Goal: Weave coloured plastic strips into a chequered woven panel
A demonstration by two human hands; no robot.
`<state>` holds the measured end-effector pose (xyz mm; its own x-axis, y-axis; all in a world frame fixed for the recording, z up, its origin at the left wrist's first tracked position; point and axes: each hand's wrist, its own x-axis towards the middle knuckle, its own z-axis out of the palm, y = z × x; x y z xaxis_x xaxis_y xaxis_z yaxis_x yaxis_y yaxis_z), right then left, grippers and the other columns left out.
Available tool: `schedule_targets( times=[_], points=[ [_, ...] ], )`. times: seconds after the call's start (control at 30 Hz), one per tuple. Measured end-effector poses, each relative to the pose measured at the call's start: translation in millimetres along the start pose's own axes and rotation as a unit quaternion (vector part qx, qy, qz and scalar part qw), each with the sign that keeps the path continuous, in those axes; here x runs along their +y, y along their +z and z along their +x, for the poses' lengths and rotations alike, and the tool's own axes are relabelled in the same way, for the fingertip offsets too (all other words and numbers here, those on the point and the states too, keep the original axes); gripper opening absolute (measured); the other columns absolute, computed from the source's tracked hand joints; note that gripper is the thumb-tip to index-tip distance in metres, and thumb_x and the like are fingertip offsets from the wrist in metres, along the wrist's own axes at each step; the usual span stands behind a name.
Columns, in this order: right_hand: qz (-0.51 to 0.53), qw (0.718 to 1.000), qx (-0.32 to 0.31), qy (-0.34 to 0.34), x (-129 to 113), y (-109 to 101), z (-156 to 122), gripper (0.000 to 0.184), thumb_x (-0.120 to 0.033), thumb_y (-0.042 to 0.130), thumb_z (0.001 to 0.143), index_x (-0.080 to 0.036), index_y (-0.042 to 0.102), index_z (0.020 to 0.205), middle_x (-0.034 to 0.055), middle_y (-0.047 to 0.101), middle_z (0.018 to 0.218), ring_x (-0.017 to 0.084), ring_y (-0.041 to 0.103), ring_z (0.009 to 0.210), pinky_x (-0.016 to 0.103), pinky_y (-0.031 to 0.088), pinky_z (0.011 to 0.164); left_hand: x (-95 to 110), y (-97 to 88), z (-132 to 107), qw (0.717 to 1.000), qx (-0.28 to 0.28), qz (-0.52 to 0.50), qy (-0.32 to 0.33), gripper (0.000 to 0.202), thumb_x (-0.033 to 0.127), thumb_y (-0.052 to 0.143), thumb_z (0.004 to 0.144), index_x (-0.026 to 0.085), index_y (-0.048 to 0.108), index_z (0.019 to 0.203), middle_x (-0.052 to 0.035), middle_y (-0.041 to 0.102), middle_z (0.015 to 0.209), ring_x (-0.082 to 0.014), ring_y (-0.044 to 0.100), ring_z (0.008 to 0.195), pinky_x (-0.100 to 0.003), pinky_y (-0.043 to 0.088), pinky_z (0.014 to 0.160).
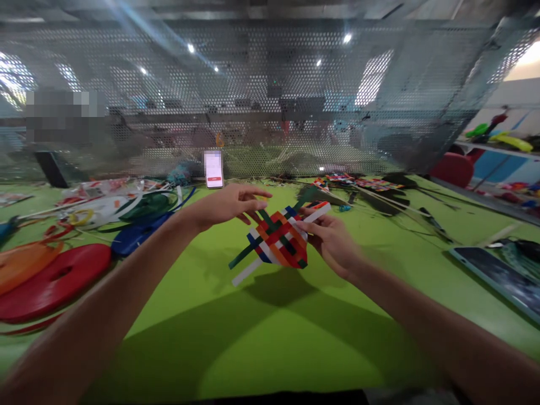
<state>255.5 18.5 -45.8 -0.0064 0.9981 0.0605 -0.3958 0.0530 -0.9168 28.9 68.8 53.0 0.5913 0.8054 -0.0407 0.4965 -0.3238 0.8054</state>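
A small woven piece [280,236] of flat plastic strips in red, orange, white, blue and dark green is held tilted above the green table. Loose ends of dark green strip and white strip [247,273] stick out at its lower left. My right hand [333,236] pinches its right side, thumb on the near face, beside a white strip end pointing up and right. At the upper left edge, my left hand [230,203] has its fingers apart and stretched toward the weave. Whether those fingertips touch a green strip end, I cannot tell.
Flat coils of red strip [63,281], orange strip [27,261] and blue strip [141,233] lie left. A lit phone [214,169] stands against the perforated metal screen [270,124]. More woven pieces [379,184] lie back right; another phone [498,278] lies at right.
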Motion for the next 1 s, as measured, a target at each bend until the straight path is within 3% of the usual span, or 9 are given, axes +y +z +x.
schedule_targets(
  times=[0.13,0.27,0.53,0.7,0.83,1.0],
  points=[
    [-0.005,1.0,0.006,0.004,-1,-11,11,0.034,-0.028,0.089,0.059,-0.021,0.074,0.088,0.0017,0.077,0.087,0.016,0.07,0.075,0.032,0.059,0.075,-27,-2.9,-5,0.998,-0.017,0.005,-0.057,0.054,0.046,0.07,0.084,0.02,0.064,0.131,-0.0115,0.076,0.109,-0.019,0.071,0.081,-0.028,0.054,0.071],
    [0.007,1.0,0.023,-0.012,-3,-17,19,0.031,-0.026,0.09,0.057,-0.022,0.074,0.085,0.0001,0.076,0.084,0.015,0.069,0.073,0.031,0.058,0.072,-48,1.5,-18,0.994,-0.068,-0.018,-0.086,0.046,0.055,0.07,0.082,0.018,0.075,0.109,-0.0125,0.076,0.109,-0.0202,0.07,0.084,-0.03,0.055,0.074],
    [0.027,0.999,0.033,-0.013,-4,-11,14,0.034,-0.026,0.093,0.053,-0.023,0.076,0.083,-0.0011,0.076,0.082,0.012,0.068,0.072,0.027,0.057,0.072,-59,29.0,-27,0.995,-0.072,-0.066,-0.024,0.031,0.047,0.068,0.086,0.018,0.077,0.089,-0.0063,0.076,0.088,-0.0157,0.065,0.075,-0.029,0.05,0.077],
    [0.037,0.999,0.038,-0.006,-1,-7,10,0.034,-0.026,0.094,0.052,-0.024,0.077,0.081,-0.0021,0.076,0.08,0.011,0.068,0.072,0.024,0.057,0.071,-63,36.7,-27,0.997,-0.027,-0.065,-0.039,0.035,0.05,0.067,0.086,0.017,0.078,0.089,-0.0065,0.077,0.088,-0.0165,0.063,0.075,-0.029,0.048,0.074],
    [0.031,0.999,0.028,-0.013,2,-5,7,0.036,-0.029,0.095,0.051,-0.023,0.076,0.082,-0.0013,0.077,0.082,0.012,0.069,0.074,0.027,0.059,0.073,-63,43.6,-27,0.985,0.037,-0.152,-0.073,0.027,0.042,0.074,0.078,0.017,0.079,0.088,-0.0058,0.077,0.089,-0.0165,0.063,0.076,-0.029,0.047,0.075],
    [0.015,1.0,0.021,-0.012,3,-3,6,0.037,-0.033,0.093,0.053,-0.022,0.075,0.083,0.0001,0.077,0.085,0.014,0.069,0.075,0.029,0.059,0.074,-63,49.0,-26,0.972,0.063,-0.209,-0.085,0.021,0.036,0.07,0.078,0.016,0.076,0.082,-0.0065,0.077,0.089,-0.0154,0.065,0.074,-0.027,0.05,0.072]
  ],
)
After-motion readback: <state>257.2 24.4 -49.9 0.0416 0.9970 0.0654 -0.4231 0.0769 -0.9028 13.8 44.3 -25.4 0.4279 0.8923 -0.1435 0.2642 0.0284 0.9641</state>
